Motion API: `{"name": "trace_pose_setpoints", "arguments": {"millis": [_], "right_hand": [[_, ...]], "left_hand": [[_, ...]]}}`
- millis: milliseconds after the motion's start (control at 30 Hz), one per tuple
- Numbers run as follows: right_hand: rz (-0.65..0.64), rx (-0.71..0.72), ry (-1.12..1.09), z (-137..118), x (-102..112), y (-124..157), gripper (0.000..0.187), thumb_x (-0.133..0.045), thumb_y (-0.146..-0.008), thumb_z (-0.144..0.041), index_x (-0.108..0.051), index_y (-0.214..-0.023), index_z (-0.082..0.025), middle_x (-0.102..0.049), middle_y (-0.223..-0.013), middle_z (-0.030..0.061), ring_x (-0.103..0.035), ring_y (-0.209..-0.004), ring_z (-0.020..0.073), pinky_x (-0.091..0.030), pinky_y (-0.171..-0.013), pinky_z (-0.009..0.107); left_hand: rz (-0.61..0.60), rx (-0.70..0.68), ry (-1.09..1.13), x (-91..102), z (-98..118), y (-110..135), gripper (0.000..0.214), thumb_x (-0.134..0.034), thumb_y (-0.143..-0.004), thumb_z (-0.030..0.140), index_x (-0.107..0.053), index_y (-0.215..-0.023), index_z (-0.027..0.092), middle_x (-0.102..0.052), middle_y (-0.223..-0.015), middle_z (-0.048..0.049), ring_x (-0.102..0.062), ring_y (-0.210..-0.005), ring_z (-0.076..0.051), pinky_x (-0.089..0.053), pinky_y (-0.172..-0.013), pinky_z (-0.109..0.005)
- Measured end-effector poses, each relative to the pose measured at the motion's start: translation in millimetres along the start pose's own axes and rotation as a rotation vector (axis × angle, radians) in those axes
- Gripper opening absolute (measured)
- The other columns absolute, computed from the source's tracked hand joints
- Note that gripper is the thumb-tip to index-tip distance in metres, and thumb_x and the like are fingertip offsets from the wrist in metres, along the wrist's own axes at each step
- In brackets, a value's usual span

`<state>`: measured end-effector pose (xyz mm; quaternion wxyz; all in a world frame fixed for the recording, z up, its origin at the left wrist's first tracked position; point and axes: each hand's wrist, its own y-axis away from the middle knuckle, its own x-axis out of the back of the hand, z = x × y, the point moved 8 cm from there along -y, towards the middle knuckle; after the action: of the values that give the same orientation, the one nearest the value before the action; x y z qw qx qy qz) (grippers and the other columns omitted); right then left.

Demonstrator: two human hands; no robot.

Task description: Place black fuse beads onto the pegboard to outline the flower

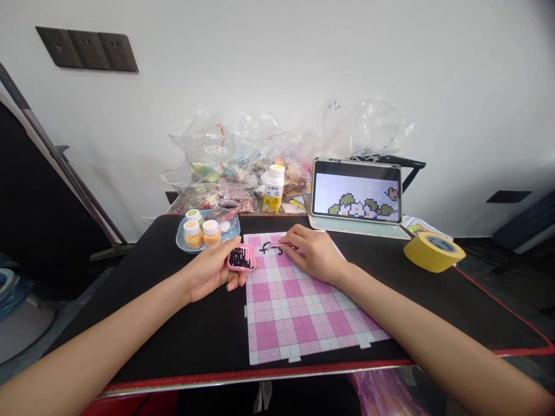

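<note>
My left hand (221,266) is closed around a small pink tray (254,259), held tilted just left of the pegboard. Black beads (239,259) lie in its grooves. Pink tweezers (277,244) are pinched in my right hand (310,251), over the upper part of the pink-and-white checked pegboard (281,312). At the tweezers' tip, a short curved line of black beads (264,248) sits on the board. Whether a bead is between the tips is too small to tell.
A blue tray (181,238) with bead jars (193,236) stands at the left. Behind are a white-and-yellow bottle (273,189), plastic bags (217,150) and a tablet (356,193) showing a pixel pattern. A yellow tape roll (427,254) lies at the right.
</note>
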<state>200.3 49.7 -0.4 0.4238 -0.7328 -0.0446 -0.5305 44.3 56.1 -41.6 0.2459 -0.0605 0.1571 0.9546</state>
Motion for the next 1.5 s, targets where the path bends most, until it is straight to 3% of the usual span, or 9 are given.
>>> {"name": "trace_pose_setpoints", "arguments": {"millis": [967, 1167, 1300, 1500], "right_hand": [[0.032, 0.017, 0.038, -0.3, 1.5, 0.4, 0.027, -0.042, -0.094, -0.028, -0.066, -0.099, -0.016, -0.062, -0.090, 0.0078, -0.058, -0.073, 0.0139, -0.044, -0.059, 0.025], [0.064, 0.026, -0.051, -6.5, 9.3, -0.6, 0.025, -0.042, -0.094, -0.026, -0.062, -0.104, -0.016, -0.063, -0.093, 0.0088, -0.060, -0.077, 0.0152, -0.048, -0.062, 0.027], [0.054, 0.097, -0.164, -18.3, 13.4, -0.8, 0.020, -0.043, -0.093, -0.022, -0.059, -0.103, -0.016, -0.062, -0.094, 0.0085, -0.060, -0.078, 0.0150, -0.050, -0.063, 0.027], [0.051, 0.169, -0.218, -25.8, 11.7, 1.3, 0.018, -0.042, -0.093, -0.020, -0.058, -0.100, -0.017, -0.060, -0.093, 0.0078, -0.058, -0.078, 0.0147, -0.051, -0.066, 0.028]], "left_hand": [[-0.012, -0.005, -0.005, 1.9, -0.9, -0.5, 0.047, -0.035, -0.097, 0.039, -0.063, -0.085, 0.003, -0.065, -0.063, -0.0144, -0.051, -0.039, -0.010, -0.037, -0.035, -0.017], [-0.022, -0.003, -0.009, -1.2, -0.2, 0.6, 0.050, -0.033, -0.097, 0.039, -0.063, -0.080, 0.004, -0.062, -0.056, -0.0114, -0.049, -0.037, -0.009, -0.037, -0.034, -0.017], [-0.052, -0.019, -0.003, -6.0, 2.4, 1.8, 0.050, -0.038, -0.095, 0.043, -0.064, -0.078, 0.005, -0.062, -0.055, -0.0106, -0.050, -0.038, -0.009, -0.037, -0.034, -0.017], [-0.084, -0.020, -0.011, -8.7, 3.1, 2.8, 0.052, -0.032, -0.098, 0.040, -0.064, -0.078, 0.005, -0.061, -0.053, -0.0094, -0.050, -0.038, -0.009, -0.038, -0.035, -0.017]]}}
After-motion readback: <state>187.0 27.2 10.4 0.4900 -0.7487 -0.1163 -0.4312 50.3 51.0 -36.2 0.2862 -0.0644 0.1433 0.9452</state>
